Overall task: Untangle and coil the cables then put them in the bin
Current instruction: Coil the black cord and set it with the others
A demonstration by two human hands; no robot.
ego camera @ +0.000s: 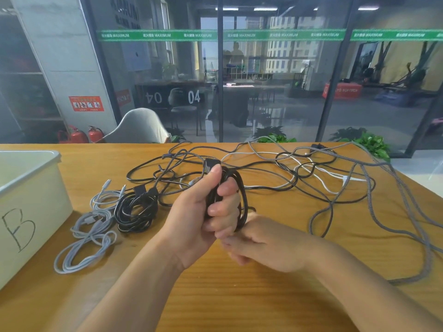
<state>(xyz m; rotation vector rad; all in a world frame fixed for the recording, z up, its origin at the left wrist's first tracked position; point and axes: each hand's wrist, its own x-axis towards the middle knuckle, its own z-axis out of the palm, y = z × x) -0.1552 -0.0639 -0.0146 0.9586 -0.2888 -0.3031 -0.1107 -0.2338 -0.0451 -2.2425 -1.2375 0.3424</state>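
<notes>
My left hand point(203, 212) is raised over the middle of the surface point(239, 295), forearm coming in from the lower left. Its grip is closed tight around a small black coil point(242, 200): thumb up along the top, fingers curled through the loops, a plug end poking out above the thumb. My right hand point(261, 243) sits just below and to the right of it, knuckles up and fingers curled under, touching the bottom of the coil; I cannot tell whether that grip has any cable in it.

Behind my hands, the tangle of loose cables point(299, 168) sprawls across the far half of the surface: thin glossy black ones, a white one, and braided grey ones that run off toward the right edge. To my left lie a wound black bundle point(135, 210) and, just beside it, two looped light grey cables point(92, 238), smooth and pale. The bin point(36, 202) stands at the far left, a white plastic box with a hand-drawn "B" on its wall, near the grey cables but apart from them.

The surface is warm orange wood with a visible grain.
</notes>
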